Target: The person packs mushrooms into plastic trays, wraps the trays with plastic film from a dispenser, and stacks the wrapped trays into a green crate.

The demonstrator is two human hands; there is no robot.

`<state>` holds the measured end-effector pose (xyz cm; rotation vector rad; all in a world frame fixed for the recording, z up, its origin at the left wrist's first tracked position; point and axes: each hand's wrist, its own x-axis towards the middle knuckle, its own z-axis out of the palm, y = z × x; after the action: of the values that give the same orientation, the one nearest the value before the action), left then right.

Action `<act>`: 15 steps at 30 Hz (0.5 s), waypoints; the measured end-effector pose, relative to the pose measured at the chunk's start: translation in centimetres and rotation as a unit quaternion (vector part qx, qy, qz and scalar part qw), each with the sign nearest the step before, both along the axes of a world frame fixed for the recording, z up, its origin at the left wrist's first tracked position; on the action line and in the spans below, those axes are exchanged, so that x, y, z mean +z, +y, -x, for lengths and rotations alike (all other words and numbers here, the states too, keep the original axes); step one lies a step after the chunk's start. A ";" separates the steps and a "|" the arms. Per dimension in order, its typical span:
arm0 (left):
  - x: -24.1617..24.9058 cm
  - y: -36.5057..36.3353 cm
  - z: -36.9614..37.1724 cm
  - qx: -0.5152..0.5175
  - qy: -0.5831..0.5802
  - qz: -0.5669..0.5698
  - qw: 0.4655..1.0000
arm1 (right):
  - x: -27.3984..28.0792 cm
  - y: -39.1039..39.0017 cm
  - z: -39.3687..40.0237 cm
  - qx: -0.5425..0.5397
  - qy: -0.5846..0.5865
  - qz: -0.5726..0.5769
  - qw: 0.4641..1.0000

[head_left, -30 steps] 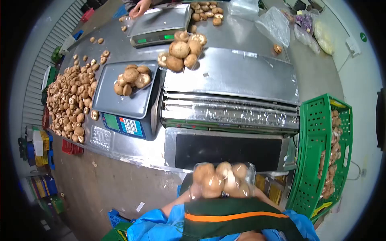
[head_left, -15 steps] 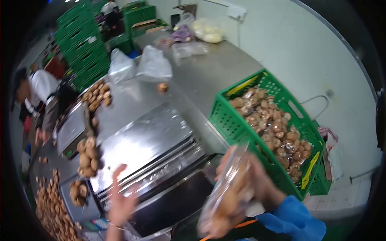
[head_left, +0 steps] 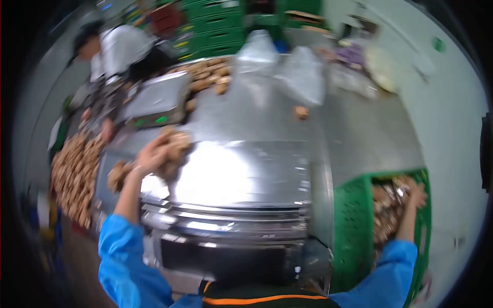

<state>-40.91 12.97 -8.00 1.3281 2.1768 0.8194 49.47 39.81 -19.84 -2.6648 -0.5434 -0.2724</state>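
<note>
I am looking down over a steel bench (head_left: 354,133), and the whole view is blurred by motion. My left hand (head_left: 152,155) is reaching out to a pile of mushrooms (head_left: 173,145) sitting at the far left corner of the wrapping machine (head_left: 241,179) lid. The fingers are curling over the near side of the pile and touching it, but the blur is hiding whether they are actually gripping a mushroom. Just left of that hand, a second small heap (head_left: 117,174) is lying on a scale (head_left: 105,177) at the left side of the bench.

My right hand (head_left: 417,195) is stretching into a green crate (head_left: 349,226) standing at the right edge of the bench, beside the machine. The crate is holding wrapped packs (head_left: 387,210) of mushrooms. The hand is lying over the far inner end of the crate, fingers spread loosely; I cannot tell whether they are holding anything.

Along the left edge of the bench a large loose heap of mushrooms (head_left: 72,174) is spreading out. At the far left corner another person (head_left: 120,49) is bending over a second scale (head_left: 154,100). One mushroom (head_left: 301,112) is lying alone near the middle of the bench, with clear bags (head_left: 303,74) beyond it.
</note>
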 end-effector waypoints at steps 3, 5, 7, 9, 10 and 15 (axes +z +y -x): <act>1.9 0.1 -3.7 -0.161 0.077 0.009 0.984 | -0.5 -0.5 -1.2 0.281 -0.127 -0.025 0.951; 1.8 0.8 -5.9 -0.262 0.102 -0.016 0.959 | 1.6 -1.0 -2.3 0.239 -0.037 0.125 0.962; 1.8 1.4 -7.4 -0.319 0.119 0.001 0.940 | 6.9 -0.9 -0.4 0.232 -0.037 0.170 0.957; 1.3 1.9 -8.4 -0.367 0.123 -0.012 0.922 | 9.6 0.0 1.2 0.354 -0.107 -0.002 0.929; 1.0 2.1 -8.8 -0.382 0.137 -0.031 0.914 | 10.6 0.4 2.9 0.471 -0.057 -0.074 0.877; 3.4 -4.1 -9.0 -0.199 0.189 -0.269 0.923 | 22.8 -17.1 38.0 0.762 -0.075 -0.018 0.643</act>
<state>-31.87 8.83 -4.60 2.2771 1.8864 1.1089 11.43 22.67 2.94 -1.2662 -2.4111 0.0452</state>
